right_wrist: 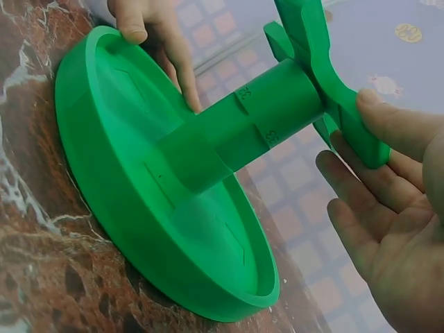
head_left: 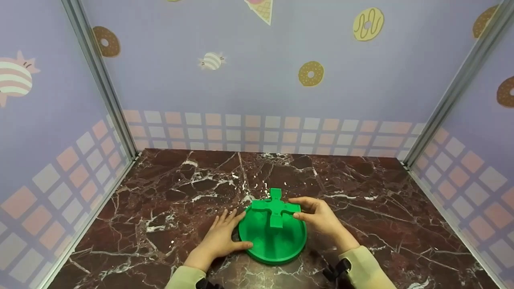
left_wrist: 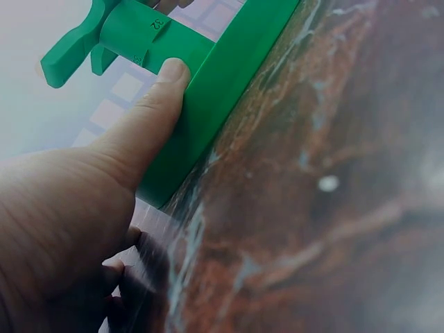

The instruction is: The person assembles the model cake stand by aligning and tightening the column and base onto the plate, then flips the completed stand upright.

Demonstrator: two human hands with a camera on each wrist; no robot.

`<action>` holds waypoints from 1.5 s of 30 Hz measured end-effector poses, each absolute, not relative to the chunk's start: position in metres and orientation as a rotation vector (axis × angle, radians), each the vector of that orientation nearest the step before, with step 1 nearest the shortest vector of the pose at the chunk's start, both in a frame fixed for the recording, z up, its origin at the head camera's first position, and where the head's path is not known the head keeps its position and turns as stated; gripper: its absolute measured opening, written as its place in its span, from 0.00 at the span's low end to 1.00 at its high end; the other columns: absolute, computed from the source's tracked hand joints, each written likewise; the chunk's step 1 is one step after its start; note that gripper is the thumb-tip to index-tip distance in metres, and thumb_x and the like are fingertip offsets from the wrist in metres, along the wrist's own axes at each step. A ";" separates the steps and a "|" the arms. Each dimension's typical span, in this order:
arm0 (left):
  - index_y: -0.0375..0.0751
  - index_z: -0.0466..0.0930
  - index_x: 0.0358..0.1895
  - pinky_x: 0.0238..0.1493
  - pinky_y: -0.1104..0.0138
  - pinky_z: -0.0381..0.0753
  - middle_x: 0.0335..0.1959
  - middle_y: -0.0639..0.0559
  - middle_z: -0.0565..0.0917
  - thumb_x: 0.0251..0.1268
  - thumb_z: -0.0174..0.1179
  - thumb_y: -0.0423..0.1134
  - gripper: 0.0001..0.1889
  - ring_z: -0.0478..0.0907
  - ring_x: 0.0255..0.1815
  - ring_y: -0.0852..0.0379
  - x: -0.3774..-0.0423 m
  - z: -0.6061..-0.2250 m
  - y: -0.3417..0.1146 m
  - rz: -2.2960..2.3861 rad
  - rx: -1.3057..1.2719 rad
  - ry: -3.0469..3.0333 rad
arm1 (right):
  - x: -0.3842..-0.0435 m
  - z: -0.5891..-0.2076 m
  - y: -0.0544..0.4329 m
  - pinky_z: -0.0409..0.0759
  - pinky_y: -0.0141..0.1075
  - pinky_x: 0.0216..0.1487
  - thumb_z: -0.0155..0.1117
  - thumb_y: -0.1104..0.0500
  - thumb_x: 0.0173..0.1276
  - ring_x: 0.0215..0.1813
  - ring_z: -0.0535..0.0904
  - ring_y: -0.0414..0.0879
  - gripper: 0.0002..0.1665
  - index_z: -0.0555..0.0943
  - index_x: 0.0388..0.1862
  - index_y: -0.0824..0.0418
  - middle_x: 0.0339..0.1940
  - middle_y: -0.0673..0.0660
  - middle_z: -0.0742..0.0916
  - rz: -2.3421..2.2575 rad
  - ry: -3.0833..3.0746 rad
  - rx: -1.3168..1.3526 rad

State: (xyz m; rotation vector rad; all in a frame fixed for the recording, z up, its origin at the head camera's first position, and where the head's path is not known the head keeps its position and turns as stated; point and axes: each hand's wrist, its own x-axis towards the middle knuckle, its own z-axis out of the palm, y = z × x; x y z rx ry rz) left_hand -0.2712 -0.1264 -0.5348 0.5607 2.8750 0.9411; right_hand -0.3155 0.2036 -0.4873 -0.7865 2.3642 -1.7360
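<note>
A green plastic stand is on the table, with a round, rimmed dish base (head_left: 277, 257), a thick post (right_wrist: 243, 118) marked with small numbers, and a four-armed cross (head_left: 276, 207) on top. My left hand (head_left: 219, 239) lies against the base's left side. Its fingers spread along the outside, and the thumb (left_wrist: 156, 104) touches the rim. At the cross's right arm, my right hand (head_left: 321, 216) pinches the arm's end between thumb and index finger. The other right fingers hang off the stand in the right wrist view. The post is mostly hidden below the cross in the head view.
The dark red marbled table (head_left: 180, 188) runs back to a lilac wall (head_left: 257, 92) with sweets and checks printed on it. Side walls stand left and right, with metal posts (head_left: 449, 88) at the corners. Dark straps (head_left: 337, 269) sit at both wrists.
</note>
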 end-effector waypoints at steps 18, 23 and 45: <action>0.45 0.60 0.81 0.83 0.35 0.44 0.81 0.31 0.58 0.53 0.70 0.69 0.56 0.46 0.84 0.27 -0.272 -0.534 -0.127 0.934 0.569 2.886 | -0.283 -0.484 0.187 0.86 0.38 0.61 0.79 0.59 0.61 0.61 0.85 0.43 0.31 0.83 0.63 0.65 0.63 0.66 0.85 -1.715 2.528 -0.696; 0.44 0.60 0.81 0.83 0.34 0.44 0.81 0.31 0.58 0.54 0.71 0.68 0.55 0.46 0.84 0.27 -0.272 -0.534 -0.127 0.940 0.571 2.886 | -0.272 -0.484 0.175 0.86 0.40 0.59 0.82 0.58 0.57 0.62 0.83 0.58 0.30 0.85 0.59 0.60 0.60 0.61 0.87 -1.710 2.661 -0.620; 0.46 0.60 0.82 0.83 0.35 0.43 0.82 0.32 0.58 0.54 0.71 0.68 0.55 0.45 0.84 0.28 -0.270 -0.534 -0.126 0.946 0.542 2.871 | -0.246 -0.489 0.133 0.90 0.43 0.46 0.86 0.51 0.48 0.47 0.83 0.52 0.32 0.79 0.48 0.60 0.48 0.57 0.84 -1.575 3.099 -0.626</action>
